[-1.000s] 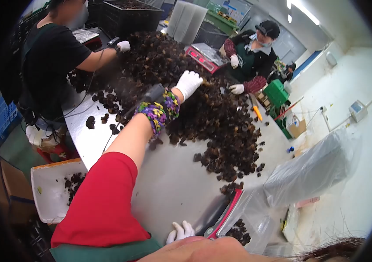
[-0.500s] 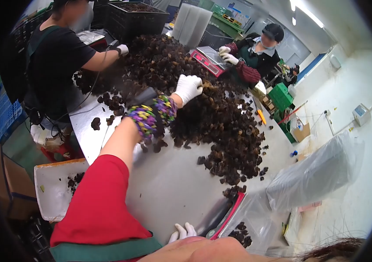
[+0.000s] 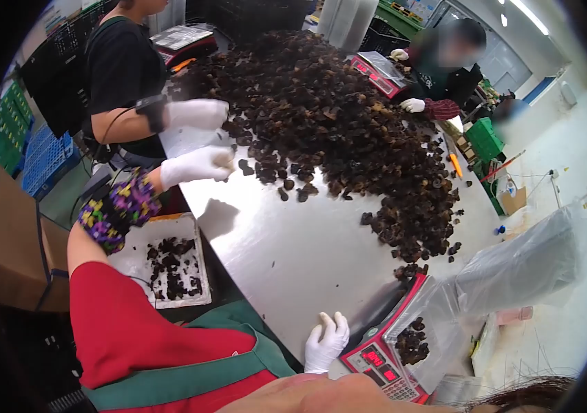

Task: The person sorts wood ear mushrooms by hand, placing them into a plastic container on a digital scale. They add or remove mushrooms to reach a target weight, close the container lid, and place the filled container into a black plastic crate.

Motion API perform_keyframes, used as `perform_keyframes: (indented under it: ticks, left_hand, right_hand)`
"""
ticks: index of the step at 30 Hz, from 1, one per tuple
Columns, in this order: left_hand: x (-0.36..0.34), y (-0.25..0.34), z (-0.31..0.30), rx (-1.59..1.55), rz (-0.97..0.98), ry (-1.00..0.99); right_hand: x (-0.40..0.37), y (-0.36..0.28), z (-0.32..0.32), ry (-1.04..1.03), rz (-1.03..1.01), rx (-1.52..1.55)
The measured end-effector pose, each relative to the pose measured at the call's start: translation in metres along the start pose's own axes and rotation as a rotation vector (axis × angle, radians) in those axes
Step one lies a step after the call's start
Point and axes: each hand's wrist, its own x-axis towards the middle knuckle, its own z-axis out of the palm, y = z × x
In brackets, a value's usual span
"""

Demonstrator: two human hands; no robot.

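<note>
My left hand [image 3: 200, 165], in a white glove with a floral cuff, hovers over the left edge of the metal table [image 3: 273, 255]. Its fingers are curled together; what they hold, if anything, is too small to name. Just beyond its fingertips lie loose pieces of a large heap of dark brown, fungus-like pieces [image 3: 334, 110]. My right hand [image 3: 326, 341], also gloved in white, is at the near table edge with its fingers apart and nothing in them. Beside it stands a red scale [image 3: 376, 358] with lit digits and dark pieces in clear plastic [image 3: 412, 341] on top.
A co-worker's gloved hand [image 3: 197, 113] is close beyond my left hand. Another co-worker [image 3: 445, 65] stands by a second red scale [image 3: 379, 74] at the far side. A white tray [image 3: 204, 275] with dark bits sits below the left table edge. An orange-handled tool [image 3: 455, 165] lies right.
My left hand has moved from over the heap back to the left table edge. The view has shifted, showing more of my right hand and the near scale. The left co-worker's arm now reaches nearer.
</note>
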Motion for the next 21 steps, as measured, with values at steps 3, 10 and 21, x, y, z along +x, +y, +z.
perform_keyframes:
  ticks: [3, 10, 21]
  left_hand:
    - [-0.092, -0.034, -0.006, 0.605, -0.172, 0.004]
    - [-0.129, -0.016, 0.026, 0.944, -0.239, -0.061]
    - [0.097, 0.131, 0.056, 1.032, 0.660, 0.062]
  right_hand:
    - [0.001, -0.004, -0.004, -0.030, 0.007, 0.017]
    - [0.001, -0.005, -0.004, -0.052, -0.005, 0.044]
    - [0.004, -0.010, -0.011, -0.062, -0.039, -0.019]
